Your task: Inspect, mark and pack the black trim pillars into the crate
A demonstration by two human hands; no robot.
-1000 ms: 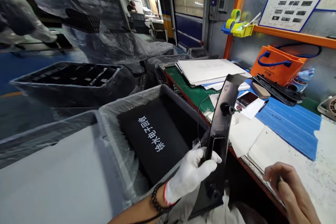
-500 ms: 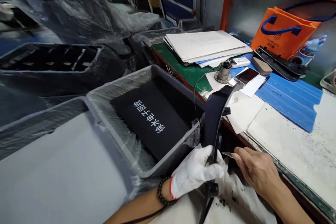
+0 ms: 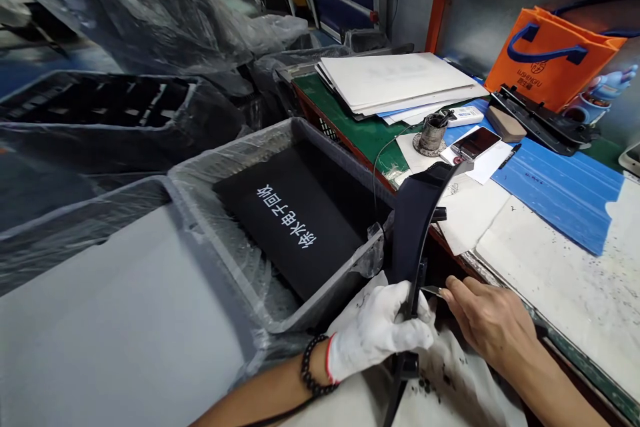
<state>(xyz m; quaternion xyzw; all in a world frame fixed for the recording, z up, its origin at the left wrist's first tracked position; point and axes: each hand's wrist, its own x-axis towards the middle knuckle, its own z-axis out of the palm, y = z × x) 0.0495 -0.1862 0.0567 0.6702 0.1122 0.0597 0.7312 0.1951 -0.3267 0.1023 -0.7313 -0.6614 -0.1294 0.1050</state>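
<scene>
Gripping black panel (image 3: 411, 220), left hand (image 3: 375, 330) curled, right hand (image 3: 487, 317) pinching blade (image 3: 431, 290)

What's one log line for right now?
left hand: gloved, holding curved black plastic part | right hand: bare, holding blade beside part

I have the gloved left hand (image 3: 376, 331) gripping a curved black panel (image 3: 410, 220); bare right hand (image 3: 490, 317) holds a small blade (image 3: 433, 291) at the panel's edge. Plastic-lined crate (image 3: 218, 251) beyond left hand.
</scene>
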